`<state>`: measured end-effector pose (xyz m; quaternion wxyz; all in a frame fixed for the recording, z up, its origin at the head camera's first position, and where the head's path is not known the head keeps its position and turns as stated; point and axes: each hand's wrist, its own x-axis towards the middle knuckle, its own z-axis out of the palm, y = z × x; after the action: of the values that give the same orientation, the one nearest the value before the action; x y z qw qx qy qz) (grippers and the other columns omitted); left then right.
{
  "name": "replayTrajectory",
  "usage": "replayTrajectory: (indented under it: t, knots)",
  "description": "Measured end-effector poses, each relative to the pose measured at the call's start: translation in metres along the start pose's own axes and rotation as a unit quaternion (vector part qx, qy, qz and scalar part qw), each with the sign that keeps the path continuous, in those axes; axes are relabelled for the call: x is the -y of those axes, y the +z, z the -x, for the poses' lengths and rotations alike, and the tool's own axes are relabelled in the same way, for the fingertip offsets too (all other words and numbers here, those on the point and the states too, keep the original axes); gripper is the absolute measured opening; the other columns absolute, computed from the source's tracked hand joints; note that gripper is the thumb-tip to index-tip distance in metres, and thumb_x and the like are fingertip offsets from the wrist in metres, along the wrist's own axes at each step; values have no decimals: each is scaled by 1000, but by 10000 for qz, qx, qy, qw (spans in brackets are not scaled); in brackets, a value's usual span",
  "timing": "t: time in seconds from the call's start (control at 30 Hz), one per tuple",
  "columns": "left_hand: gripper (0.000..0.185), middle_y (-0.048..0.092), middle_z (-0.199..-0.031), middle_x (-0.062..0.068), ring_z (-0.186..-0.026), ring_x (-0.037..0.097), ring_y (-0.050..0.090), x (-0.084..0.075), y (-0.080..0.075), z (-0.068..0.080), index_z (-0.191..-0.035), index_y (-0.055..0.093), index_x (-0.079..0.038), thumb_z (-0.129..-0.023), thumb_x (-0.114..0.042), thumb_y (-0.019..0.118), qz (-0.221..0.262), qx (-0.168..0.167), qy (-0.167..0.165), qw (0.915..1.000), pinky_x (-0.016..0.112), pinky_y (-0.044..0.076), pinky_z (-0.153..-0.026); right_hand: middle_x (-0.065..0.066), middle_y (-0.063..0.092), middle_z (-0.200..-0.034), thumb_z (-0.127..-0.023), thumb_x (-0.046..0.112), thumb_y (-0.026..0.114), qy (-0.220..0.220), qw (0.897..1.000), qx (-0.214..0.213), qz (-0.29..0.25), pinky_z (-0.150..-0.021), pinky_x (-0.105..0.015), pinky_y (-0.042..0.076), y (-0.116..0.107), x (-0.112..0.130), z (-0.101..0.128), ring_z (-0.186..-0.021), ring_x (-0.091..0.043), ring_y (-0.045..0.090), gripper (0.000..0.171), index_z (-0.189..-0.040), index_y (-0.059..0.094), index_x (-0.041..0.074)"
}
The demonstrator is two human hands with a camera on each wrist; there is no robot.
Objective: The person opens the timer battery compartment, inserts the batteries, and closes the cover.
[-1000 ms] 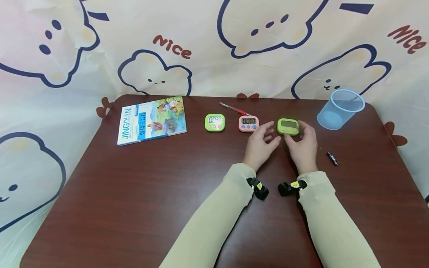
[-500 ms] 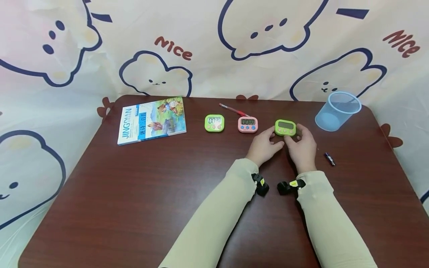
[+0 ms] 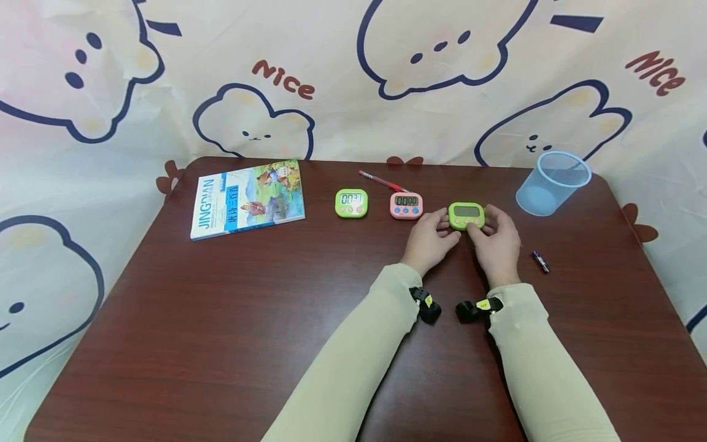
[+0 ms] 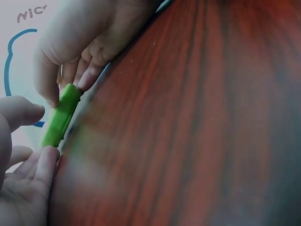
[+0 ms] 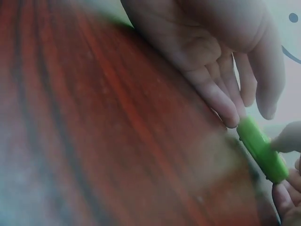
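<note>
A small green timer [image 3: 466, 216] with a dark, blank-looking display is at the right-middle of the table. My right hand [image 3: 498, 246] pinches it, thumb against the front face and fingers at its right end; in the right wrist view that thumb [image 5: 288, 137] overlaps the green case [image 5: 263, 151]. My left hand [image 3: 429, 241] lies at the timer's left end, fingertips right at the edge. Its thumb [image 4: 29, 112] stands apart from the case in the left wrist view. Just left of this hand stands a pink timer [image 3: 405, 206] with lit digits.
Another green timer [image 3: 351, 203] with digits stands farther left, beside a book [image 3: 248, 199]. Behind the pink timer lies a red pen [image 3: 383, 181]. A tilted-looking blue cup [image 3: 552, 186] stands at back right, and a small dark battery-like cylinder [image 3: 540, 262] lies near my right wrist.
My right hand has shifted the green timer a little left and nearer. My left fingertips, apart from it at first, are now at its left edge. The view has shifted slightly.
</note>
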<state>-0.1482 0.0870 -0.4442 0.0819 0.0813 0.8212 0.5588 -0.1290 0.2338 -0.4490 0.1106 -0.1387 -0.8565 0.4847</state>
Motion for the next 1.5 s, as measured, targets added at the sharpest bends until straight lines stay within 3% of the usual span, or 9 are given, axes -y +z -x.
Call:
replayTrajectory:
  t: [0.17,0.47,0.67,0.8,1.07,1.27,1.5]
  knots:
    - [61,57,-117,5,-104,8,64,4,-1,4,-146,51,-5,-91,-16,76,21,-120,63,9999,10,50,-87,-13,51,-146,-96,25,69,-230,9993,252,-163,-105,-40,48,-5,-3,8,-126,-26,55,67,-153,39,7]
    - [56,55,-123,4,-98,5,62,10,-7,17,-138,58,-11,-87,-15,81,129,-290,261,9992,12,51,-84,-14,51,-141,-92,18,75,-577,9953,473,-617,-101,-24,49,-7,-6,21,-121,-22,54,69,-151,42,4]
    - [57,62,-117,1,-93,6,62,15,-18,30,-137,56,-13,-86,-18,82,3,-286,203,9994,17,54,-82,-15,52,-135,-89,6,76,-791,9890,594,-1103,-95,-17,51,-5,-3,36,-114,-14,56,66,-147,45,0]
    - [62,62,-118,3,-92,8,62,20,-29,39,-141,55,-11,-86,-18,82,-221,-175,383,9989,17,53,-81,-17,52,-130,-87,0,76,-913,9833,719,-1402,-90,-13,51,-2,0,46,-108,-11,56,65,-145,47,-3]
    - [67,57,-122,6,-94,12,60,31,-52,62,-145,50,-6,-86,-14,81,-205,-2,819,9964,17,55,-82,-15,51,-131,-86,-3,76,-728,9749,1268,-1677,-89,-14,52,4,5,62,-104,-11,56,63,-143,49,-5]
    - [70,55,-123,8,-95,14,61,38,-71,77,-147,48,-3,-86,-12,82,-85,108,935,9955,20,56,-82,-14,54,-127,-85,0,78,-477,9653,1699,-1923,-87,-16,54,10,11,73,-104,-12,59,64,-143,51,-2]
    - [72,52,-125,10,-93,16,61,48,-83,100,-147,48,-1,-84,-9,83,291,143,883,9956,23,58,-81,-15,55,-128,-81,-4,81,-1068,9531,2172,-1815,-86,-20,56,16,14,87,-102,-16,60,62,-138,56,-4]
